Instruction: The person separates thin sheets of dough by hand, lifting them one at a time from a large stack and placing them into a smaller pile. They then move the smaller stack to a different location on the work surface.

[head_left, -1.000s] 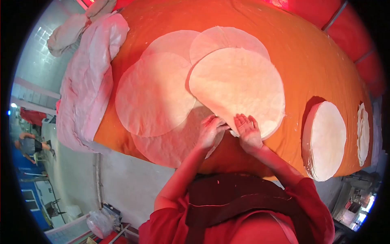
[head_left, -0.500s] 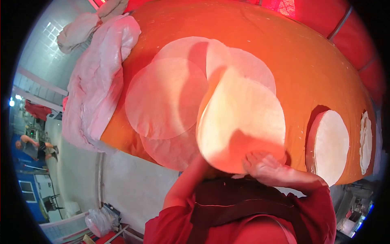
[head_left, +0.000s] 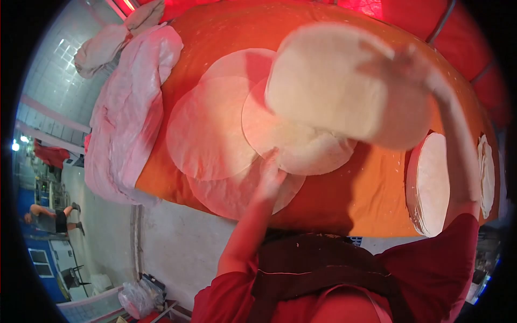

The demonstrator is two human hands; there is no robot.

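Observation:
Thin, round dough sheets overlap on an orange cloth. My left hand is at the near edge of a pale dough sheet in the middle, its fingers closed at that edge; some of them are hidden. A larger pale piece of dough, smeared by motion, is up and to the right, over the far part of the sheets. At its right side is my right hand, arm stretched out. Blur hides whether those fingers grip the dough.
A stack of round dough sheets stands at the right, with another pale stack beyond it. Bunched, plastic-covered cloth lies along the left table edge. A person is in the far left background.
The pale dough at the near side has moved away and to the right. My right hand has swung from the near edge to the far right; my left hand now shows on the sheets.

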